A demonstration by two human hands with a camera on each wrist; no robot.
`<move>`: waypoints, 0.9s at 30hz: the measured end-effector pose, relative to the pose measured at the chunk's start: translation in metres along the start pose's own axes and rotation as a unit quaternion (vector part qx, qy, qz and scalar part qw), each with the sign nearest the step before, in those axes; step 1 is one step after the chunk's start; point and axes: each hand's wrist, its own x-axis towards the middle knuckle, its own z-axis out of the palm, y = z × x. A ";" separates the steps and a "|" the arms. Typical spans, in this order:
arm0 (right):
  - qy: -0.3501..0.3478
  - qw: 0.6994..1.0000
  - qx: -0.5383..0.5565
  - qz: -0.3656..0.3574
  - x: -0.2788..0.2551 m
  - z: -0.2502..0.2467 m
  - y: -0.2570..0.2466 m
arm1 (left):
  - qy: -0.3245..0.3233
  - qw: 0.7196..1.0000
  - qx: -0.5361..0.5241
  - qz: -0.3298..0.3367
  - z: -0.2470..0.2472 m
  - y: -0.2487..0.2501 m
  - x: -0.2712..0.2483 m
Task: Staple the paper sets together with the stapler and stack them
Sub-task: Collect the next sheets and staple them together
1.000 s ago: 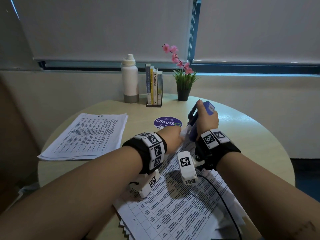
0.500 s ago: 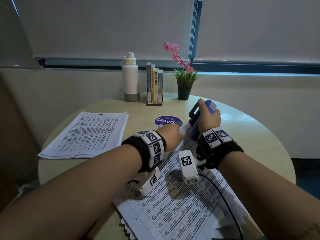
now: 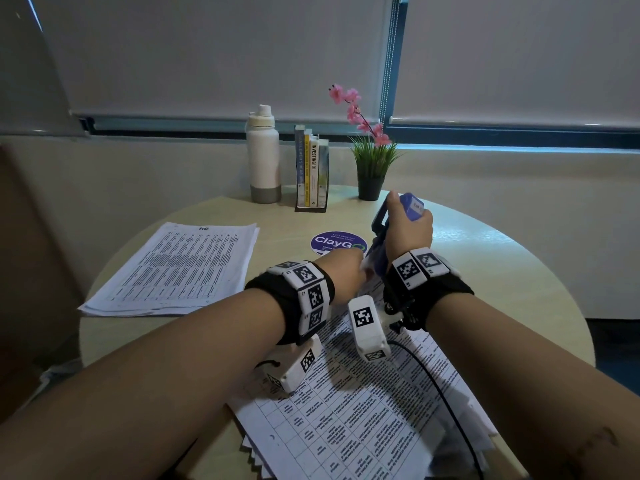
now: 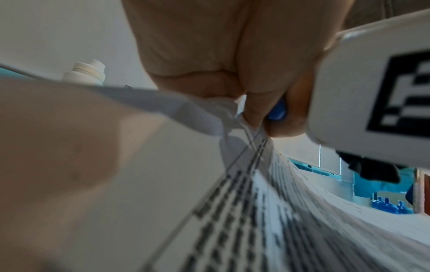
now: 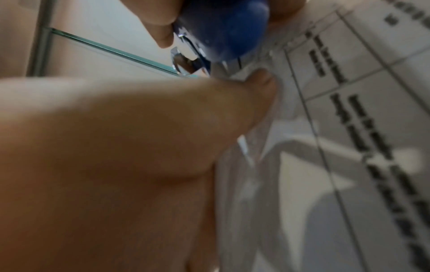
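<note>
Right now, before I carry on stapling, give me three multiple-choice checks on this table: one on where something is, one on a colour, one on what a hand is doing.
1. Where does the separate paper stack lie?
A. On the table's left side, apart from both hands
B. Under the water bottle
C. Leaning on the books

2. What colour is the stapler?
A. Red
B. Blue
C. Green

3. What is the left hand doing?
A. Resting flat and idle on the table
B. Gripping the bottle
C. Pinching the corner of the paper set at the stapler's mouth

Answers: 1 A, the head view shows it flat at the left, untouched. 2 B, its blue body shows in the right hand and in the right wrist view. 3 C, the left wrist view shows the fingers nipping the paper corner beside the stapler.
</note>
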 end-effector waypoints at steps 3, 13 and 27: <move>-0.001 0.999 -0.028 -0.026 0.002 0.001 -0.001 | -0.001 1.000 0.026 0.014 -0.002 0.002 -0.004; -0.024 0.999 0.012 0.043 0.004 -0.024 -0.008 | -0.026 1.000 0.005 0.006 -0.006 -0.003 -0.007; -0.252 0.946 -0.038 0.202 -0.055 -0.126 -0.027 | 0.225 0.905 -0.355 -0.060 -0.057 -0.056 -0.013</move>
